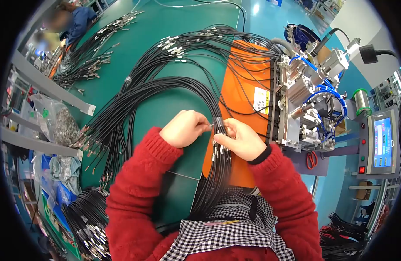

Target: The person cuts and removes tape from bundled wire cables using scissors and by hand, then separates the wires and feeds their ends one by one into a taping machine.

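Green worktable [165, 104], with black cable bundle [214, 176] under close finger work

At the middle, the right hand [246, 139] is closed around the black cable bundle, with its thumb lying across the front of it. The left hand [185, 128] has thumb and fingers pinched together just beside a clear band [217, 119] around the cables. Whether a thin piece is between these fingertips, I cannot tell.

It seems to me that the step in hand is a small work at this band, with the right hand steadying and the left doing the fine part. From such a hold, a next move calls for even pressure of the right thumb, so that the cables do not spread, and for a precise left pinch.

Below the thumb, white connectors [220, 150] sit among the cables. The bundle passes over an orange sheet [242, 93] and runs down toward the checked apron [222, 237]; its upper part curves to the left over the table.

Farther out, at the right, stand a machine with blue tubes [303, 93], red-handled scissors [312, 160], a wire spool [361, 102] and a lit control screen [382, 142]. At the upper left is a co-worker in blue [80, 24], near other cables.
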The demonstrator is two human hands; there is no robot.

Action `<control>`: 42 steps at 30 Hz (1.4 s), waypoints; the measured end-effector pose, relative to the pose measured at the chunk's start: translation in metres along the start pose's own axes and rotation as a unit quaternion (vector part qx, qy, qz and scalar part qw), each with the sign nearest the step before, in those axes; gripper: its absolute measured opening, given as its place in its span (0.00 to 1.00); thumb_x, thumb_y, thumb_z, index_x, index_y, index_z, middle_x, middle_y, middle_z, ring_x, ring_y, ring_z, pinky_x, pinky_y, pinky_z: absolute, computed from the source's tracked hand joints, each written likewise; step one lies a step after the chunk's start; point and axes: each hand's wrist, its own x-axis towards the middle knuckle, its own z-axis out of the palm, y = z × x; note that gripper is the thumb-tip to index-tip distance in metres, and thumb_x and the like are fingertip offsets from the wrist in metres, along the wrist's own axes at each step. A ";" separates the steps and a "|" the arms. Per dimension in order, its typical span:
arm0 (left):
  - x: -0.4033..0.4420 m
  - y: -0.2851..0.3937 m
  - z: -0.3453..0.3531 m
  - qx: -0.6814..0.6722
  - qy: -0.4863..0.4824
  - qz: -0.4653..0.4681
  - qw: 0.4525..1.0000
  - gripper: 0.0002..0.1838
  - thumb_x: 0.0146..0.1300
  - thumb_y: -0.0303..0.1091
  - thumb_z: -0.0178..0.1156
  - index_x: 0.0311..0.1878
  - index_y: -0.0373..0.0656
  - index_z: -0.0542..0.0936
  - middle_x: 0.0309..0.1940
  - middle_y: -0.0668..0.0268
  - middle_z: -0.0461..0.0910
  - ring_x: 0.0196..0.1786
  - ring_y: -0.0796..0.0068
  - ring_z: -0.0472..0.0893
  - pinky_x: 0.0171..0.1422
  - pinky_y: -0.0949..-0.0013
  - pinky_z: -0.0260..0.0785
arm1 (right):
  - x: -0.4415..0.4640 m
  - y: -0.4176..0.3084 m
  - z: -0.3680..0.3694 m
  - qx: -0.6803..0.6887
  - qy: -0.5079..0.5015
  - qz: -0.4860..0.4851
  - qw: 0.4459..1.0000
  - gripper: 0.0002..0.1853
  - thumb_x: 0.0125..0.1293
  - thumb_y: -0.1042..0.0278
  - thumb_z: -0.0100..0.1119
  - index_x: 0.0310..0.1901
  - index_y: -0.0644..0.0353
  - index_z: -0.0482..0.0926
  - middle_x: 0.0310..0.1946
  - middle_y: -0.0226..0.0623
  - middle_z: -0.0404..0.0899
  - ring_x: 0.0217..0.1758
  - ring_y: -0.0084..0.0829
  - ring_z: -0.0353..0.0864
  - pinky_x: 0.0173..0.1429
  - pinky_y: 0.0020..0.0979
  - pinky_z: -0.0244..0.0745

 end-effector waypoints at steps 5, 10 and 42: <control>-0.001 -0.029 0.010 -0.216 0.008 -0.001 0.976 0.06 0.64 0.26 0.61 0.35 0.36 0.85 0.29 0.70 0.82 0.30 0.81 0.74 0.35 0.79 0.68 | -0.006 -0.016 -0.001 0.089 -0.001 0.064 0.994 0.16 0.59 0.70 0.60 0.48 0.70 0.76 0.27 0.29 0.76 0.25 0.17 0.68 0.31 0.17 0.65; -0.001 -0.048 0.012 -0.423 -0.070 -0.038 0.903 0.07 0.65 0.29 0.60 0.39 0.37 0.86 0.31 0.70 0.82 0.30 0.82 0.74 0.37 0.81 0.67 | -0.003 -0.005 -0.003 0.151 -0.024 0.082 0.985 0.17 0.59 0.73 0.59 0.49 0.70 0.77 0.29 0.30 0.78 0.26 0.16 0.69 0.31 0.16 0.64; 0.010 0.015 0.051 -0.337 0.130 -0.029 0.932 0.14 0.67 0.32 0.60 0.53 0.36 0.79 0.34 0.64 0.83 0.34 0.79 0.79 0.39 0.79 0.72 | -0.023 -0.027 -0.017 0.044 0.193 -0.121 0.973 0.08 0.66 0.81 0.51 0.45 0.66 0.76 0.36 0.36 0.81 0.34 0.25 0.77 0.41 0.24 0.73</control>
